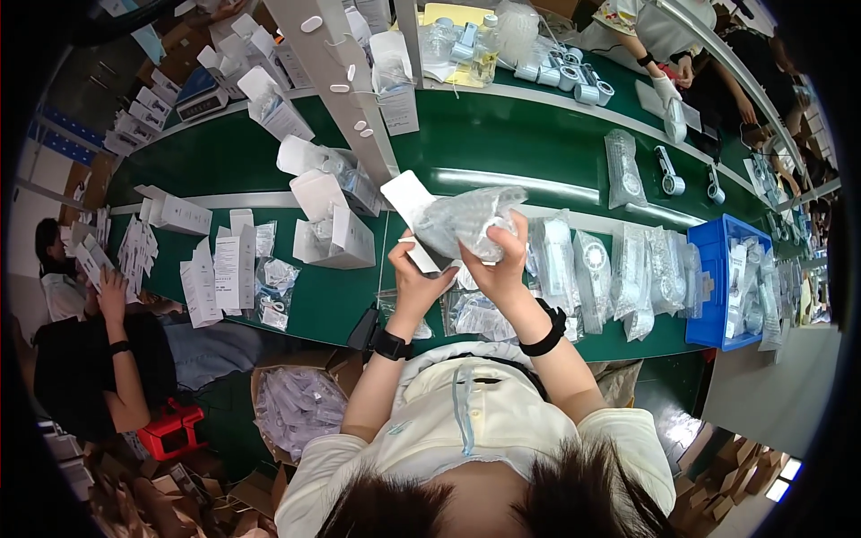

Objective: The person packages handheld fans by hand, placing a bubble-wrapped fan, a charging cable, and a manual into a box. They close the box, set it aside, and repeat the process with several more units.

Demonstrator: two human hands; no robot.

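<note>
In front of my chest, my left hand (pixel 418 289) grips a small white cardboard box (pixel 407 197) with its end flap raised. My right hand (pixel 502 262) has its fingers wrapped round a clear plastic bubble bag (pixel 462 217), whose contents I cannot make out. The bag lies across the box's opening; how much of it sits inside is hidden. Just right of my right hand, several bagged light-blue and white handheld devices (pixel 592 260) lie in a row. Beneath my hands are small clear bags (pixel 480 314) with white parts.
Open white boxes (pixel 336 238) stand left of my hands, beside folded leaflets (pixel 235 269) and bagged cables (pixel 273 291). A blue bin (pixel 707 309) of bagged devices is at the right. A metal post (pixel 336 81) rises ahead. Co-workers' hands (pixel 112 296) work left and far right.
</note>
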